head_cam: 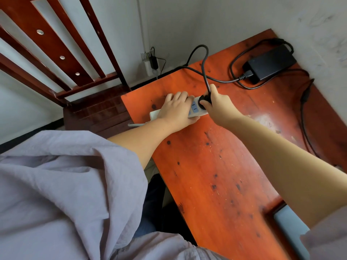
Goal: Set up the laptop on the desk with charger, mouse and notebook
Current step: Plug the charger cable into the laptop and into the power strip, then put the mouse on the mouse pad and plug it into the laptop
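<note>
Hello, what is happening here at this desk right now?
A person is plugging in the laptop charger. The left hand presses down on the white power strip on the desk, while the right hand holds the black plug at its end socket. The charger brick lies in the far corner.

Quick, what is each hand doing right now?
Left hand: closed over the white power strip, holding it down on the desk.
Right hand: closed on the black plug at the strip.
</note>
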`<action>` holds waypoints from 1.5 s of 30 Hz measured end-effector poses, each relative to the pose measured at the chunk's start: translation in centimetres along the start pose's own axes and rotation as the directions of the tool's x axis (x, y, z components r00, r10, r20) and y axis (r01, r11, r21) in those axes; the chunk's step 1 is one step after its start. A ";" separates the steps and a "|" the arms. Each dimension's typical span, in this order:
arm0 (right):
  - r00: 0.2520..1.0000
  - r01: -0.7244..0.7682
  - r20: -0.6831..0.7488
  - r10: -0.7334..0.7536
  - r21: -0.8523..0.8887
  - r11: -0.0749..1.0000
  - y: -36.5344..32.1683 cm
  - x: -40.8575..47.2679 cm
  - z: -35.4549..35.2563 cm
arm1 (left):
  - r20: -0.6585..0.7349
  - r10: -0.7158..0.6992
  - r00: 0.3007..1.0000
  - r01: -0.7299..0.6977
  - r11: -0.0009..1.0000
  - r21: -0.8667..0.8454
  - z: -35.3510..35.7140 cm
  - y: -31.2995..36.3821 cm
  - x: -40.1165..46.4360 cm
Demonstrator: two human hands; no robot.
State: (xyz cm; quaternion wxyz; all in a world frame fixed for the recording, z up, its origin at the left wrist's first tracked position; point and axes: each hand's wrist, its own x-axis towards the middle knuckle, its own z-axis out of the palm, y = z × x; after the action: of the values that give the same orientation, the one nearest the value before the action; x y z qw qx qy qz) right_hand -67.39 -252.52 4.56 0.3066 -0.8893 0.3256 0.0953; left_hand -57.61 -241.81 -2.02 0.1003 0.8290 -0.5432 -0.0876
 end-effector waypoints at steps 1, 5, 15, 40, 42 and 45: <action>1.000 0.001 -0.008 -0.001 -0.005 1.000 0.1 0.0 0.2 | 0.001 0.000 1.000 0.000 1.000 0.000 0.0 0.0 0.1; 0.999 -0.026 -0.024 0.024 -0.088 0.996 0.3 0.3 0.4 | 0.025 -0.004 1.000 0.004 1.000 0.022 -0.2 0.1 0.0; 0.939 -0.147 -0.283 0.194 0.179 0.973 5.5 -5.4 -2.6 | -0.069 0.136 0.988 -0.130 0.988 0.082 -2.5 1.4 -1.8; 0.437 -0.667 -0.484 0.758 0.391 0.634 29.7 -44.5 3.6 | 0.315 0.824 0.471 -0.861 0.507 -0.036 8.4 43.9 -12.1; 0.481 -0.660 -0.425 0.767 0.401 0.635 30.4 -43.8 3.8 | 0.342 0.766 0.545 -0.828 0.556 0.075 8.8 44.6 -12.3; 0.515 -0.723 -0.379 0.769 0.288 0.627 30.8 -42.7 4.0 | 0.383 0.714 0.586 -0.806 0.559 0.192 9.1 45.2 -12.2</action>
State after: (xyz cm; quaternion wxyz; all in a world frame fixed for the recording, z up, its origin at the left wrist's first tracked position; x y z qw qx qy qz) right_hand -119.84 -246.32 2.23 0.1888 -0.6419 0.7430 -0.0154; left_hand -104.65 -248.89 1.41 -0.0913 0.4934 -0.8637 -0.0465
